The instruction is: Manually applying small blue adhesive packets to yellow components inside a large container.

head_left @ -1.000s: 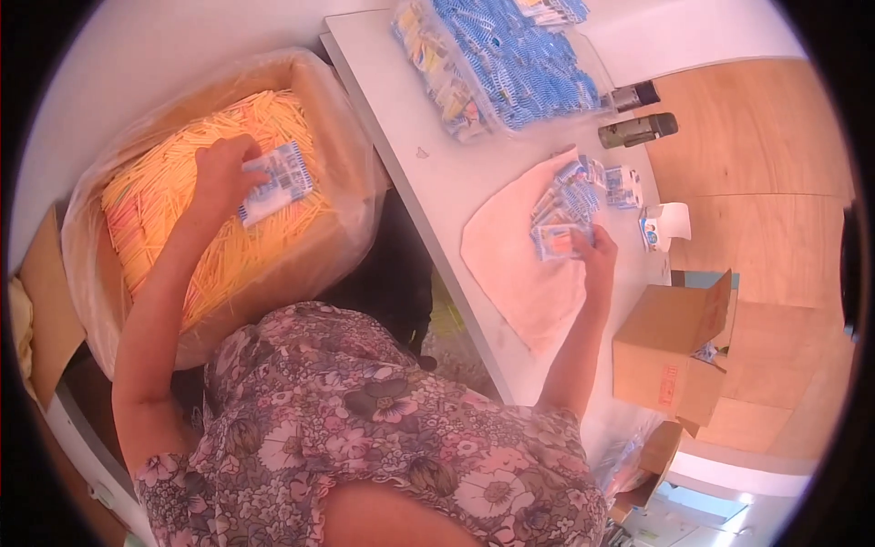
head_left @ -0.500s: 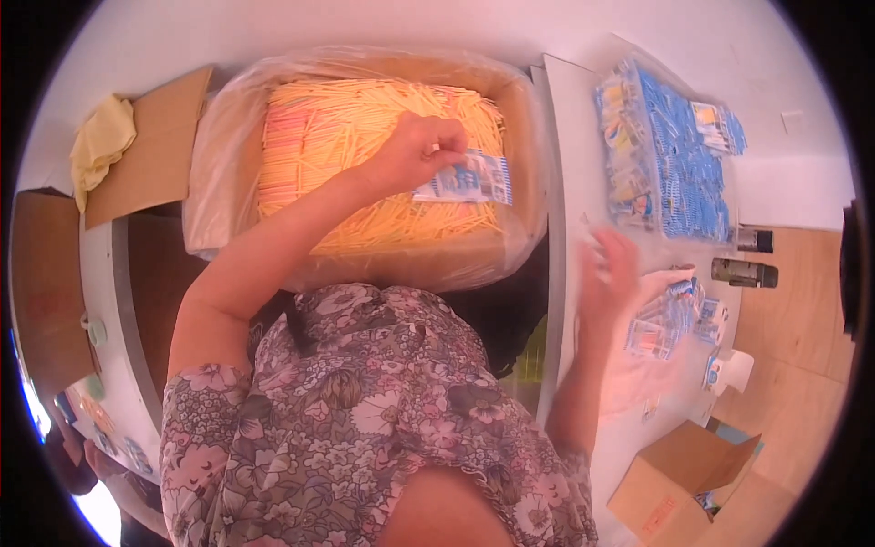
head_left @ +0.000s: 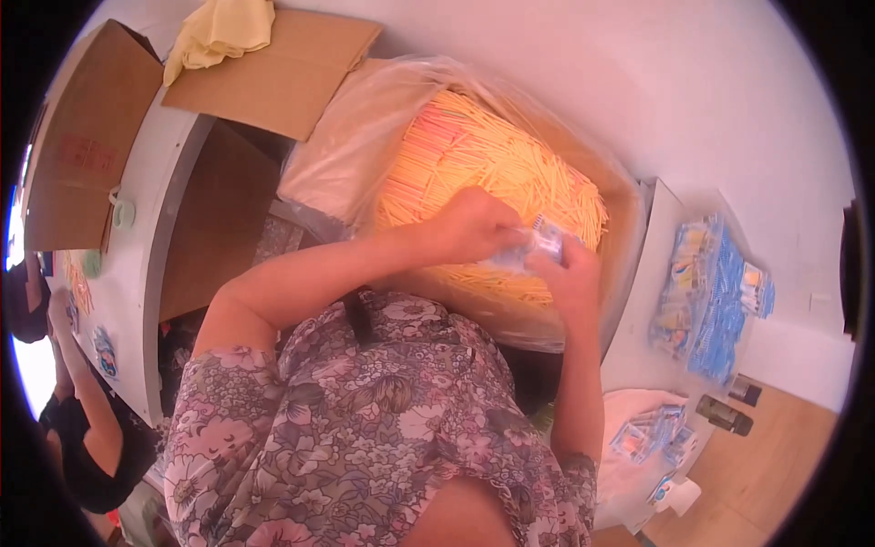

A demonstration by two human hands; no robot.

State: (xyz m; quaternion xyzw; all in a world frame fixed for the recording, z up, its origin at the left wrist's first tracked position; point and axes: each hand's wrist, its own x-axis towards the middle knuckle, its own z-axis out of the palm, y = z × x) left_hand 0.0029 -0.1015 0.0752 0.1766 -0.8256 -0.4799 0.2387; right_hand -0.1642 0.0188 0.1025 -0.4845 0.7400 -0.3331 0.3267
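Note:
Over the large carton, my left hand (head_left: 474,226) and my right hand (head_left: 571,273) meet at a small clear plastic packet (head_left: 545,241) with blue-and-white print. The left fingers are closed on the packet's left side. From the right, my right thumb and fingers pinch its other side. Glare and the fingers hide part of the packet, so its contents cannot be made out. Below lies a thick heap of thin yellow and orange sticks (head_left: 492,164), inside the plastic-lined cardboard carton (head_left: 622,205).
On the right-hand table, a clear bin (head_left: 670,292) holds many blue packets, with more packets (head_left: 652,433) on a pink cloth (head_left: 629,474) nearer me. A cardboard flap (head_left: 273,73) carries a yellow cloth (head_left: 223,32) at upper left. Another person's arm (head_left: 87,392) shows at far left.
My right hand has come from the right-hand table to the packet and now pinches it beside the left hand. My view has turned, shifting the carton rightward.

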